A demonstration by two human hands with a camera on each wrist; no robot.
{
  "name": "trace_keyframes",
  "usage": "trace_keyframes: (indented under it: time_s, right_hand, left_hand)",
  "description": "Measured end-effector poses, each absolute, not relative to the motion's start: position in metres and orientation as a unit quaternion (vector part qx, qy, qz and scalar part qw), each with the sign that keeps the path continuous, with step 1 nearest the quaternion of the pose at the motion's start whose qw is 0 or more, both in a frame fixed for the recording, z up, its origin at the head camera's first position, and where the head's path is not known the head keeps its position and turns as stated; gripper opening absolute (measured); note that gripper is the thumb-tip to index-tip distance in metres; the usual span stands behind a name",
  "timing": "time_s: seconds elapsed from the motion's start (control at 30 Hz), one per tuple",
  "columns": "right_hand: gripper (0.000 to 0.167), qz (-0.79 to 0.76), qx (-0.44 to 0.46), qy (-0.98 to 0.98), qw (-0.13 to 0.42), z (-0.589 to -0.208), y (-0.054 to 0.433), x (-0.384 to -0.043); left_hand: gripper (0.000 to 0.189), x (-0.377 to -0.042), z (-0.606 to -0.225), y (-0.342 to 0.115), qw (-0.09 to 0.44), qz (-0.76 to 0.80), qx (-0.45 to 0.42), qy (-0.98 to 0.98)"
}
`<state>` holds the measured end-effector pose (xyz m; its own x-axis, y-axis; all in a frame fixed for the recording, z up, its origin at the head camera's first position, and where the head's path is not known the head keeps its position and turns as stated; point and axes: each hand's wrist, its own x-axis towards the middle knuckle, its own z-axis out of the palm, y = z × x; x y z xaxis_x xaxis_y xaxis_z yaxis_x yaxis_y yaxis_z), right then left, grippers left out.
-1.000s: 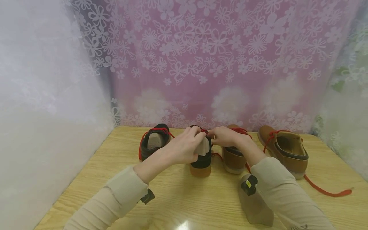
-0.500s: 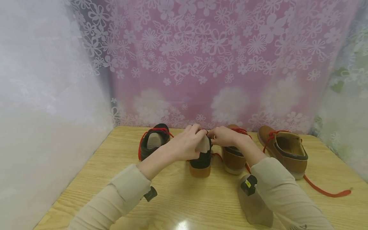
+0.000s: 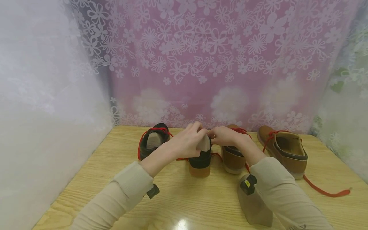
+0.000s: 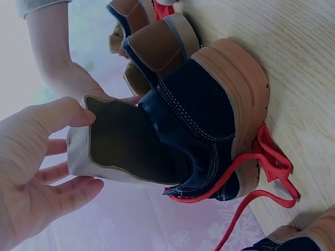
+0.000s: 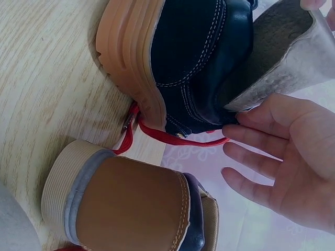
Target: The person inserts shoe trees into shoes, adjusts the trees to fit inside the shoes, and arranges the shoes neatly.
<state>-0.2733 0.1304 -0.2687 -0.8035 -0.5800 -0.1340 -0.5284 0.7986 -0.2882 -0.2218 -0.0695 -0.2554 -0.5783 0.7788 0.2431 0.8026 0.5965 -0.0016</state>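
My left hand [image 3: 188, 142] pinches the open end of a grey moulded shoe insert [image 4: 78, 151], thumb on its inner edge and fingers behind. The insert's front part is hidden inside a black shoe [image 3: 199, 161] with a tan sole and red lace [image 4: 230, 183]. This shoe stands on the table with its heel toward me. At the shoe's right side, my right hand [image 5: 298, 157] pinches the upper edge of the opening between thumb and index finger, the other fingers spread. In the right wrist view the insert's wall slants into the shoe just above that thumb.
Left stands another black shoe [image 3: 146, 151] with a grey insert [image 3: 154, 140] inside. Two brown shoes [image 3: 233, 161] with red laces stand right, one lace trailing over the wooden table [image 3: 172, 204]. A loose grey insert [image 3: 254, 204] lies under my right forearm. A pink floral curtain [image 3: 184, 64] hangs behind.
My left hand has moved slightly forward, and the insert has gone a little deeper into the black shoe. My right hand has stayed at the shoe's edge.
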Motion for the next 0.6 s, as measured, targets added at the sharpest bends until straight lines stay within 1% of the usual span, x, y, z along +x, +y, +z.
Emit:
trace_keyframes:
  time_s: [0.13,0.4,0.6]
  right_hand:
    - [0.02,-0.12,-0.295,0.942,0.11,-0.2692,0.131,-0.2744]
    - [0.025,-0.122,-0.286,0.943,0.115,-0.2684,0.1319,-0.2732]
    - [0.024,-0.115,-0.292,0.944,0.103,-0.2685,0.1317,-0.2742]
  left_hand:
    - [0.053,-0.222,-0.2543,-0.0674,0.108,-0.039,-0.443,-0.889]
    - [0.05,-0.2242,-0.2523,-0.0616,0.119,-0.005,-0.439,-0.891]
    - [0.046,-0.2263,-0.2531,-0.0601,0.124,0.006,-0.435,-0.892]
